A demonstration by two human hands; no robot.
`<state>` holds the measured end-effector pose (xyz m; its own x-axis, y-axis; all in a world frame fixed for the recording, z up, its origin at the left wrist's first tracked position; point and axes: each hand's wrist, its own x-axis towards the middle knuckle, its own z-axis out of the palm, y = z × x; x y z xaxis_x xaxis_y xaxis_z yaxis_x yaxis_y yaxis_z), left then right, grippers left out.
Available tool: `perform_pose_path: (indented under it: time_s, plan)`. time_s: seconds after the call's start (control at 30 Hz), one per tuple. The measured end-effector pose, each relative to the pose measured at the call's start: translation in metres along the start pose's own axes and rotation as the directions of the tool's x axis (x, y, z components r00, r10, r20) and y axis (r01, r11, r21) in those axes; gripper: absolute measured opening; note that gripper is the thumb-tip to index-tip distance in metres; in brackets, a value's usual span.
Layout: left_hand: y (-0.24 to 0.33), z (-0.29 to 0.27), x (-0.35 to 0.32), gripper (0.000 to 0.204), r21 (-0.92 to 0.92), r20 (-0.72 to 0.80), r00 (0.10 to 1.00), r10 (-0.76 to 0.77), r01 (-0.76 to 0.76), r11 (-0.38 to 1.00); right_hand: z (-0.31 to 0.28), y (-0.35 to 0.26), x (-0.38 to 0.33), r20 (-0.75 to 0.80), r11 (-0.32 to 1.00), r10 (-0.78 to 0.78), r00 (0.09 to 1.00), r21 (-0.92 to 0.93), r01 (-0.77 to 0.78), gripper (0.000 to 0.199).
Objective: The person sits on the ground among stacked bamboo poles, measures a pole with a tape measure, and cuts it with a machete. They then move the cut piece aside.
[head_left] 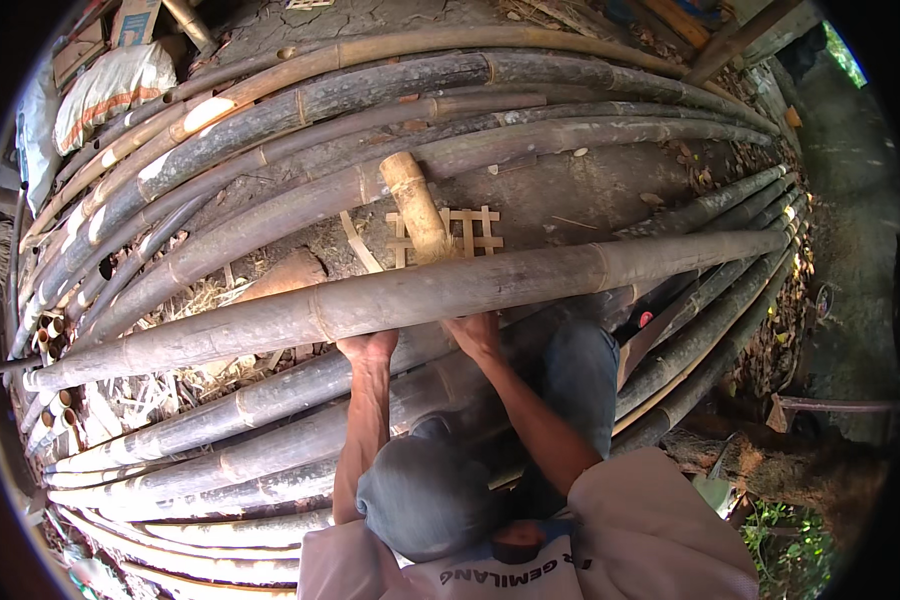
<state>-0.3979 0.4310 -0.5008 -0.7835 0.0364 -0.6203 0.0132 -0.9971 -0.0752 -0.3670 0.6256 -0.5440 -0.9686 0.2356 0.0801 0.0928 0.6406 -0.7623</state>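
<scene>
A long, thick bamboo pole (460, 287) stretches across in front of me, tilted slightly up toward the right. My left hand (368, 345) is under its near side, around the middle, with the fingers hidden beneath it. A short way to the right, my right hand (473, 330) supports the same pole from below, its fingers also mostly out of sight. Just beyond the pole, a short cut bamboo piece (413, 200) stands at a slant, its lower end hidden by the pole. Behind that piece lies a small lattice of crossed bamboo strips (488, 228) on the ground.
Several bamboo poles (390, 85) lie beyond on the dirt floor, and more poles (240, 408) lie on the near side beneath my arms. White sacks (115, 95) rest at the far left. Shavings (150, 395) litter the left. A log (770, 465) sits at the lower right.
</scene>
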Motion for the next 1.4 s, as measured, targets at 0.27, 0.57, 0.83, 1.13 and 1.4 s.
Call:
perform_pose_path:
  time_s: [0.27, 0.57, 0.83, 1.13, 1.4]
  plan:
    - [0.027, -0.03, -0.048, 0.044, 0.292, -0.045, 0.983, -0.176, 0.182, 0.939, 0.019, 0.051, 0.008, 0.308, 0.998, 0.057, 0.95, -0.046, -0.045, 0.071]
    - [0.202, 0.088, -0.093, 0.123, -0.166, 0.738, 0.644, -0.199, -0.112, -0.98, 0.008, 0.052, 0.02, 0.476, 0.967, 0.144, 0.868, -0.253, -0.022, 0.078]
    - [0.247, 0.106, -0.034, 0.088, -0.234, 0.528, 0.764, -0.37, -0.289, -0.928, 0.008, 0.051, 0.032, 0.577, 0.962, 0.22, 0.786, -0.26, -0.079, 0.09]
    - [0.203, 0.134, -0.037, 0.086, -0.129, 0.18, 0.896, -0.407, -0.389, -0.912, 0.041, 0.081, 0.005, 0.2, 0.942, 0.029, 0.979, -0.333, 0.04, 0.093]
    - [0.189, 0.12, -0.062, 0.091, -0.001, -0.105, 0.955, -0.277, -0.278, -0.96, 0.03, 0.056, 0.0, 0.118, 0.953, -0.058, 0.991, -0.288, 0.09, 0.084]
